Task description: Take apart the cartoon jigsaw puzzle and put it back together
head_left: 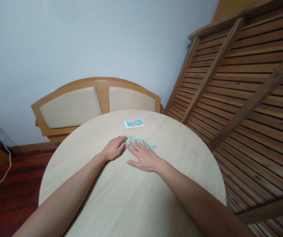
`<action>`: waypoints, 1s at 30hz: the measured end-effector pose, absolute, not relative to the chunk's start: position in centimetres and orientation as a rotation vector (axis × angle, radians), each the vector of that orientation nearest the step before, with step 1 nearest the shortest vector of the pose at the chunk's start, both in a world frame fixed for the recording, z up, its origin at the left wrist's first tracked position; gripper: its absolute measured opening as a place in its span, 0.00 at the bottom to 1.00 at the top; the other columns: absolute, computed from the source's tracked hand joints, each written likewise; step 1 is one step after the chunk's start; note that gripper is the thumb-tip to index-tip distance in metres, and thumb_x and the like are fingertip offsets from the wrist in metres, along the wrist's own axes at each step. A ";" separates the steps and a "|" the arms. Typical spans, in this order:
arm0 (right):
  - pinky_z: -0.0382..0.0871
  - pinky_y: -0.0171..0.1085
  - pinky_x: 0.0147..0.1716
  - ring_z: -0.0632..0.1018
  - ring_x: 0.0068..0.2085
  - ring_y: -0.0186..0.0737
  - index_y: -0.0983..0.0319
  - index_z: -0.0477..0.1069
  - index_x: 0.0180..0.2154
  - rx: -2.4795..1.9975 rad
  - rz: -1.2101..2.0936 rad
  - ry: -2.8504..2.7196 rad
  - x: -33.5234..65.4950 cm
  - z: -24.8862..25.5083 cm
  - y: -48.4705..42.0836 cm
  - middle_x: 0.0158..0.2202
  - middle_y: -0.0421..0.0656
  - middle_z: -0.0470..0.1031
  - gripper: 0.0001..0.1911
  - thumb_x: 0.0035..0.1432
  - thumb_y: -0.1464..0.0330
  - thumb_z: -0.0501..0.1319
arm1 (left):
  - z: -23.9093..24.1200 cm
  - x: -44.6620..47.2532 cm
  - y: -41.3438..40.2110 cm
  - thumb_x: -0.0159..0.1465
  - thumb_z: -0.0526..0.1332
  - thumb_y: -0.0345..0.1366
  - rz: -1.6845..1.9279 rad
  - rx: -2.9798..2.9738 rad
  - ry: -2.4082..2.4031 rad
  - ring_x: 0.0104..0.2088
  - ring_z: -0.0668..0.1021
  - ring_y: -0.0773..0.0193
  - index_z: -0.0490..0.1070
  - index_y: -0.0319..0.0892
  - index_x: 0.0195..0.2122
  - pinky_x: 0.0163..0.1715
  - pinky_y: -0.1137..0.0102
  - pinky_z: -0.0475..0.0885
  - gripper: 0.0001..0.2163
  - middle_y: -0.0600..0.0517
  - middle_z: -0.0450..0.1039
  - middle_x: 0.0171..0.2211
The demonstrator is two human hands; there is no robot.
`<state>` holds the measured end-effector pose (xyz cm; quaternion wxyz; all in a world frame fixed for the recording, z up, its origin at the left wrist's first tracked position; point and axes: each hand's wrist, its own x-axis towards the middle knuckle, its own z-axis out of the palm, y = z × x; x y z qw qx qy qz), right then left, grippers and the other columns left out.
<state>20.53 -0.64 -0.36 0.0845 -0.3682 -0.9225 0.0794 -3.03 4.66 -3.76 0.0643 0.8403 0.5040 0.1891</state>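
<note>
A small heap of colourful pieces (141, 139), mostly turquoise with bits of pink and yellow, lies on the round table; they look like jigsaw puzzle pieces. Over the near side of the heap my right hand (143, 155) is spread flat, fingers apart, covering part of it. My left hand (114, 148) rests on the tabletop against the heap's left edge, its fingers extended and slightly curved. Neither hand grips anything that I can see. Just beyond the heap lies a turquoise picture card (134, 123) with two cartoon figures on it.
The pale wood-grain table (121, 197) has a rounded edge. Behind it, a headboard (102, 95) with cream panels leans by the wall. A slatted wooden frame (230, 79) slants along the right. At the far left a white cable (9, 161) hangs above the reddish floor.
</note>
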 end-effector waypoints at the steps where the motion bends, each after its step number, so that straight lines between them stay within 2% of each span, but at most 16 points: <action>1: 0.29 0.61 0.67 0.39 0.72 0.59 0.57 0.44 0.71 -1.175 0.228 -2.717 21.0 -0.4 -0.7 0.74 0.47 0.38 0.46 0.61 0.39 0.49 | -3.6 -3.2 4.5 0.72 0.44 0.51 0.518 2.562 1.496 0.67 0.62 0.51 0.57 0.38 0.68 0.66 0.55 0.55 0.30 0.42 0.59 0.67; 4: 0.33 0.67 0.65 0.35 0.71 0.69 0.54 0.35 0.72 -1.464 0.381 -2.665 22.9 -0.5 -0.7 0.74 0.48 0.30 0.58 0.51 0.34 0.54 | -3.0 -3.8 3.7 0.64 0.52 0.63 0.321 2.619 1.438 0.70 0.53 0.44 0.49 0.39 0.71 0.67 0.50 0.51 0.42 0.40 0.47 0.71; 7: 0.33 0.67 0.65 0.33 0.70 0.71 0.54 0.30 0.71 -1.667 0.471 -2.586 24.1 -0.9 -0.1 0.74 0.48 0.27 0.62 0.48 0.32 0.54 | -2.6 -3.7 3.1 0.59 0.54 0.68 0.186 2.607 1.499 0.70 0.49 0.41 0.43 0.39 0.72 0.67 0.48 0.49 0.50 0.37 0.42 0.71; 14: 0.35 0.58 0.68 0.38 0.72 0.65 0.54 0.36 0.72 -1.524 0.390 -2.585 23.1 -2.0 3.2 0.74 0.49 0.34 0.58 0.50 0.32 0.51 | -3.3 -1.4 3.3 0.67 0.43 0.64 0.261 2.561 1.669 0.70 0.50 0.42 0.42 0.42 0.72 0.66 0.46 0.48 0.40 0.40 0.43 0.72; 18: 0.36 0.56 0.68 0.40 0.72 0.62 0.56 0.40 0.72 -1.417 0.376 -2.635 22.6 -2.2 5.2 0.74 0.51 0.37 0.57 0.51 0.32 0.50 | -3.5 -0.4 4.1 0.68 0.43 0.62 0.260 2.528 1.725 0.70 0.50 0.41 0.43 0.44 0.72 0.65 0.44 0.48 0.37 0.42 0.43 0.72; 24: 0.40 0.55 0.68 0.44 0.72 0.64 0.55 0.47 0.71 -1.327 0.342 -2.680 22.1 -2.2 8.4 0.73 0.50 0.41 0.56 0.50 0.32 0.51 | -2.8 0.9 5.1 0.69 0.44 0.58 0.215 2.486 1.777 0.70 0.49 0.38 0.45 0.46 0.72 0.64 0.41 0.47 0.34 0.46 0.40 0.73; 30: 0.43 0.54 0.68 0.49 0.71 0.60 0.57 0.50 0.70 -1.182 0.278 -2.704 22.4 -2.8 10.9 0.72 0.50 0.46 0.53 0.52 0.33 0.51 | -2.9 1.4 6.5 0.70 0.44 0.57 0.252 2.457 1.810 0.70 0.51 0.39 0.50 0.51 0.70 0.63 0.39 0.47 0.31 0.48 0.45 0.72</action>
